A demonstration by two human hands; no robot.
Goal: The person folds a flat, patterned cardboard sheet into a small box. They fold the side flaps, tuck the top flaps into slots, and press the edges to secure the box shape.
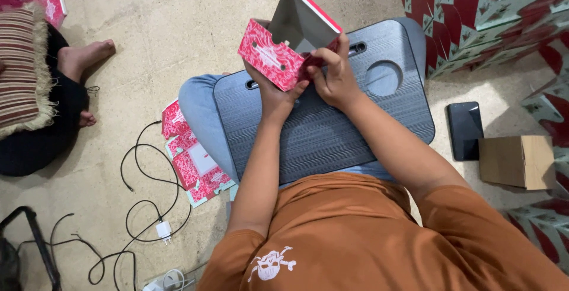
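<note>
**Both hands on a half-folded carton above the lap desk**

Left hand cups the pink patterned carton from below; right hand pinches its near right corner, closer to the open flap. The carton hangs just above the grey lap desk, long axis left to right, grey inner lid raised. Flat carton blanks lie on the floor.
</note>
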